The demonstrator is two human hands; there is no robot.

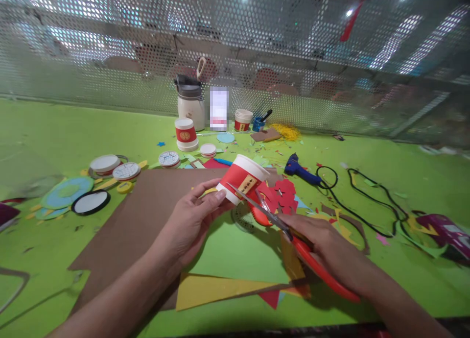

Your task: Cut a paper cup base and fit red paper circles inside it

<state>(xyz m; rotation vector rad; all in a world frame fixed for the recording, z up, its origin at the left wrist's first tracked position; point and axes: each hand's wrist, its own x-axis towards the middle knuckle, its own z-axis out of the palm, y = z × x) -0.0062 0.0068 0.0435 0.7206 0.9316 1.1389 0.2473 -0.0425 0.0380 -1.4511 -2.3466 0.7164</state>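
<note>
My left hand (200,213) grips a red-and-white paper cup (240,174) by its lower end, the cup tilted on its side. A pair of scissors (279,223) with red handles is in my right hand (316,232). Their blades point left and lie against or just in front of the cup's red band, and I cannot tell whether they touch it. Below the cup lies a green paper sheet (235,257) on brown card (147,220). Red cut paper shapes (282,196) lie behind the scissors.
A blue glue gun (301,170) with a black cord lies to the right. Two more paper cups (186,134), a white canister (191,110) and an upright phone (219,108) stand at the back, before a perforated metal panel. Round lids (127,171) and paper scraps cover the left.
</note>
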